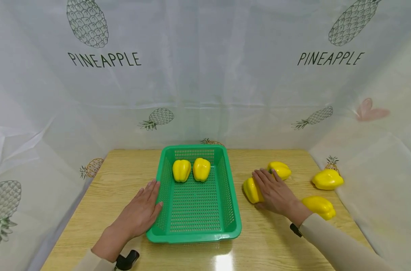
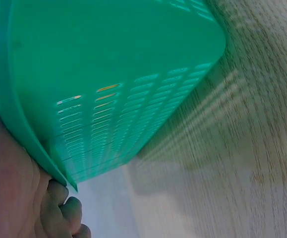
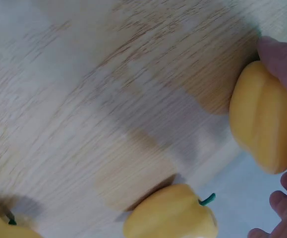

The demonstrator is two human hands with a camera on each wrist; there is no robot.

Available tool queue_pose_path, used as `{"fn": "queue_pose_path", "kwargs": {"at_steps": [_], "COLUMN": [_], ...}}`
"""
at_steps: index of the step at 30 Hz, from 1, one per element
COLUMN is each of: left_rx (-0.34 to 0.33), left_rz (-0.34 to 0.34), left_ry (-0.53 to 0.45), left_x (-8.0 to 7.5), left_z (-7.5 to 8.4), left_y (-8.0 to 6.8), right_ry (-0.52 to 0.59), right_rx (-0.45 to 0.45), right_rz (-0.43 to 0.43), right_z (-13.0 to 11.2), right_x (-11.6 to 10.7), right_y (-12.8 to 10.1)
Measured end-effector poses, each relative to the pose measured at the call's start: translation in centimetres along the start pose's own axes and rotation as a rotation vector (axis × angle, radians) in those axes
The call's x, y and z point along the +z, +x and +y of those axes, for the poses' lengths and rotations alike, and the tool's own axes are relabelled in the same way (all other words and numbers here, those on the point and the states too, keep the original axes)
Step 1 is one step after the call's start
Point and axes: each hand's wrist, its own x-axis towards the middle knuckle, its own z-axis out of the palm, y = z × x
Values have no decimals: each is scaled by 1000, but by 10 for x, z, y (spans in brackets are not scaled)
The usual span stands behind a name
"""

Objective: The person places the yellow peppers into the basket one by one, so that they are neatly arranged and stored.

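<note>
Our right hand (image 1: 274, 192) wrapped the pepper (image 1: 252, 190) near the table's right edge; left hand (image 1: 142, 210) lay flat, steadying the basket (image 1: 232, 210). A full-palm grip seemed safest.

Soft, even light is filling the scene, bright without harsh shadows. A white glare patch is shining on the table (image 1: 222, 259) just in front of the basket (image 1: 195, 235). The head view is bending outward at its edges. Both wrist views are looking blurred and washed out; the basket wall (image 2: 113, 84) is casting striped shadows, and the pepper (image 3: 262, 124) is throwing a soft grey one.
</note>
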Motion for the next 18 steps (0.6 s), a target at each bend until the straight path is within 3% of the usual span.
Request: {"fn": "queue_pose_path", "kwargs": {"at_steps": [6,18], "left_rx": [2,-7], "left_rz": [5,1], "left_ry": [-4,-13], "left_x": [0,-1], "left_z": [0,0], "left_y": [0,0], "right_ry": [5,-2], "right_rx": [3,-22], "right_rz": [-35,44], "right_z": [-1,-2], "right_x": [5,6], "right_y": [3,11]}}
